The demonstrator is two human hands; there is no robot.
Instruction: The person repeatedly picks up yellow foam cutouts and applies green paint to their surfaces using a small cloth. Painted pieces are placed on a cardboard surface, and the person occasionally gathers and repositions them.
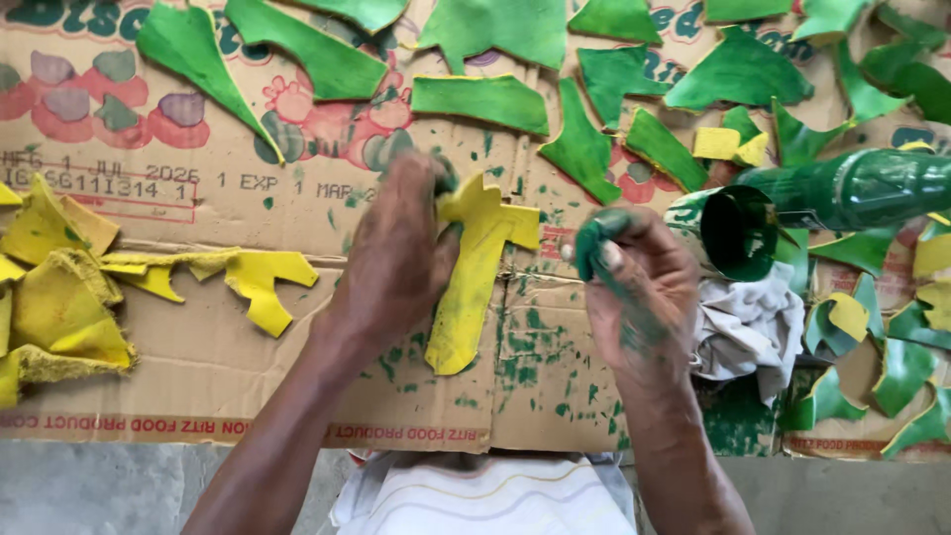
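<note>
My left hand [396,253] presses down on a yellow cut-out piece [474,272] that lies on flattened cardboard [248,357]. My right hand [634,287] hovers just right of that piece, fingers closed on a small green-soaked applicator [592,243]; paint coats the fingertips. A cut-open container of green paint [728,230] stands right beside my right hand. A crumpled white cloth [748,327] lies under and to the right of that hand.
Several green-painted pieces [480,101] dry along the cardboard's far side and right edge. Several yellow pieces [59,297] sit at the left. A green plastic bottle [857,188] lies on its side at the right. Grey floor [99,490] runs along the near edge.
</note>
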